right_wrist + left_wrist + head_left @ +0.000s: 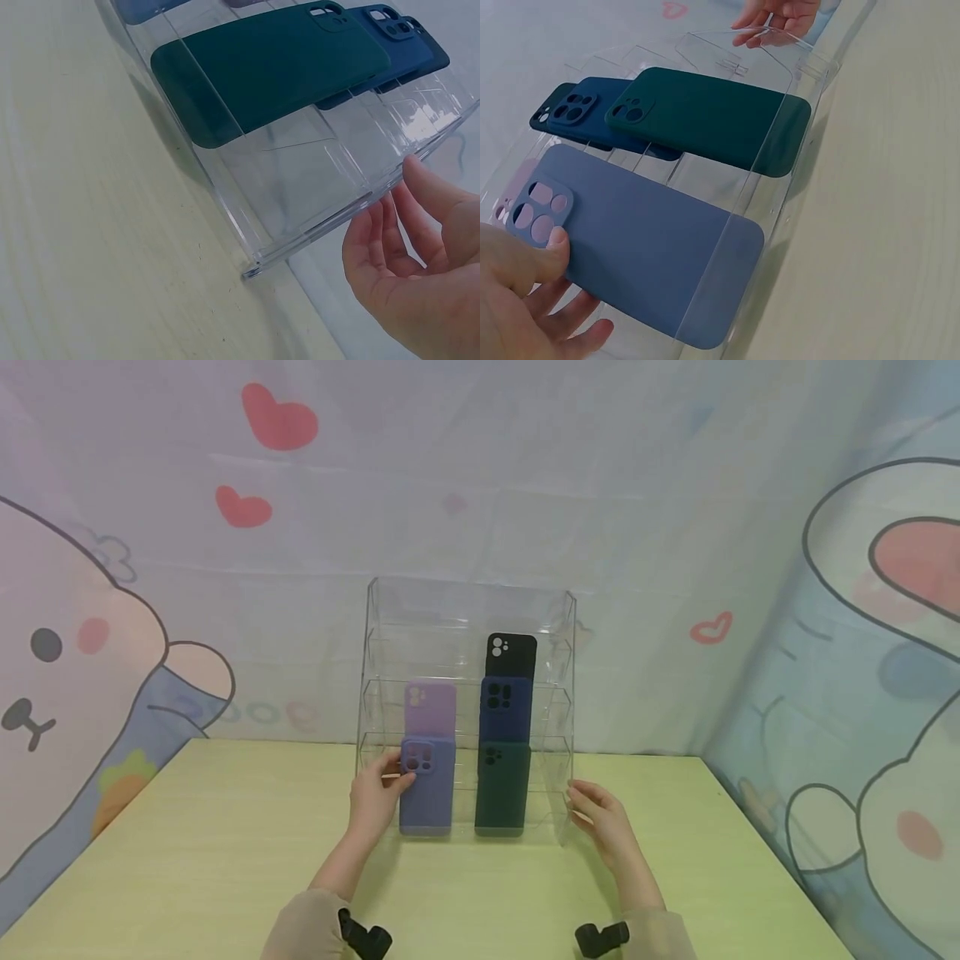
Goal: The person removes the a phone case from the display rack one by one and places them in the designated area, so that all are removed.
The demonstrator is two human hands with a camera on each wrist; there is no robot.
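A clear tiered acrylic rack (467, 593) stands on the table, holding phone cases in two columns. My left hand (372, 797) holds the periwinkle phone case (645, 240) at the lower left, thumb by its camera cutouts and the other fingers at its side edge, partly behind it. The case's lower end sits behind the rack's front lip. Behind it is a lilac phone case (431, 706). In the right column are a green phone case (502, 793), a navy one (506, 718) and a black one (517, 652). My right hand (420, 255) touches the rack's right side with loosely bent fingers.
The pale yellow-green table (225, 860) extends around the rack. A cloth backdrop (637, 527) with cartoon animals and hearts hangs close behind it. Black camera mounts (365, 935) sit at both wrists.
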